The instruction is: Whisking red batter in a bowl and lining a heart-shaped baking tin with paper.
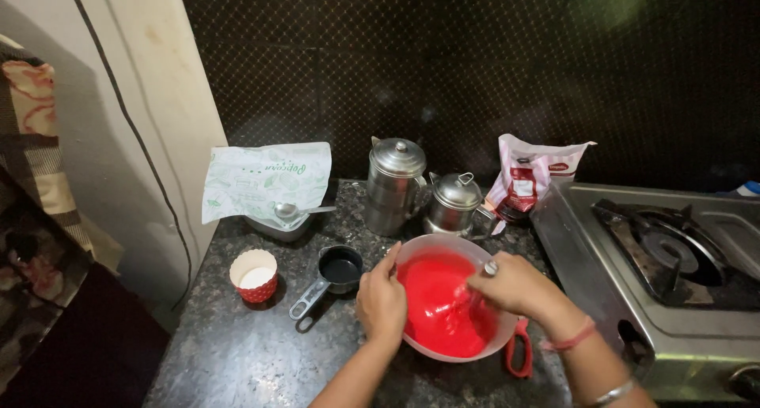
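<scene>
A pale bowl full of bright red batter sits on the dark speckled counter. My left hand grips the bowl's left rim. My right hand is closed on a metal-handled utensil whose lower end dips into the batter. A red handle pokes out from under the bowl's right side.
A black measuring cup and a red-and-white paper cup stand left of the bowl. Behind are two steel lidded pots, a tray with a spoon under a white bag, and a red-white pouch. A gas stove fills the right.
</scene>
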